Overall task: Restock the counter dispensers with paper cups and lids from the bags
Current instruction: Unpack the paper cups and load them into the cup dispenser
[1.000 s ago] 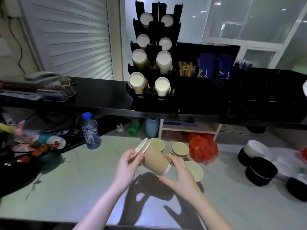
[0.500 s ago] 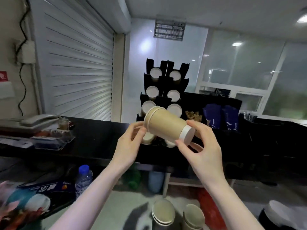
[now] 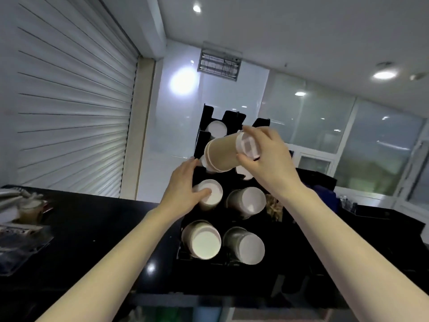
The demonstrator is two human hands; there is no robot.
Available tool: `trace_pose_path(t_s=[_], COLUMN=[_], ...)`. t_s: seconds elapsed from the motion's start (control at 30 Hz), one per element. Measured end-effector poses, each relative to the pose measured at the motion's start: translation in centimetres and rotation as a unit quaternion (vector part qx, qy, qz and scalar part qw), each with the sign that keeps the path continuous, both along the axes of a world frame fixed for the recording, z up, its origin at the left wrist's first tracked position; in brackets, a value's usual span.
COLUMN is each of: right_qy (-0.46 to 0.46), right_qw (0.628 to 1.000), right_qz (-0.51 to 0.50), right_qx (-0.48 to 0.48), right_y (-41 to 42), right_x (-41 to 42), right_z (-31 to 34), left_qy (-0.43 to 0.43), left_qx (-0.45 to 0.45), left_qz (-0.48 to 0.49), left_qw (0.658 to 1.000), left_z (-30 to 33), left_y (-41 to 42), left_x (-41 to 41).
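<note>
A short stack of brown paper cups lies on its side in the air, white base toward me, mouth toward the black tiered cup dispenser. My right hand grips the stack at its base end. The stack's mouth is level with the dispenser's second row from the top, on the left side. My left hand rests with its fingers spread on the white base of a cup stack in the third row, left slot. Other slots hold cup stacks, bases facing out.
The dispenser stands on a black counter. A clear tray with small items sits at the counter's left end. A closed roller shutter fills the left wall. Dark holders stand right of the dispenser.
Both hands rose from the lower worktop to the dispenser. The right hand carried the cup stack up to the second row; the left hand let go of it and moved onto a lower stack.
</note>
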State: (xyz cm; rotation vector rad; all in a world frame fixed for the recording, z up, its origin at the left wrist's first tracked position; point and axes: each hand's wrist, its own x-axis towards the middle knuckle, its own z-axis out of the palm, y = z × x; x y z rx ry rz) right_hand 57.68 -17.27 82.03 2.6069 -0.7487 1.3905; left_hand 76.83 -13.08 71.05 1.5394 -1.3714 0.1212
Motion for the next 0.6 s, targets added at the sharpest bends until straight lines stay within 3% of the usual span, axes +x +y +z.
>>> trace_pose_path(t_s=[0.3,0.5,0.6], right_qy=[0.137,0.194,0.174], right_qw=[0.989,0.978,0.983], right_qz=[-0.035,-0.048,-0.031], right_qx=[-0.045,-0.057,-0.054], right_y=[-3.4,-5.5,-6.4], right_x=[5.0,9.0,10.0], right_z=[1.1,-1.6,-2.9], left_qy=[0.001,-0.028,-0.027], left_qx=[-0.023,-0.014,-0.018], left_qz=[-0.022,0.004,0.003], left_qw=[0.999,1.0,0.999], left_z=[-0.3,0.2,0.1], left_y=[-0.4,0.1,-0.1], left_x=[2.0,2.0,1.9])
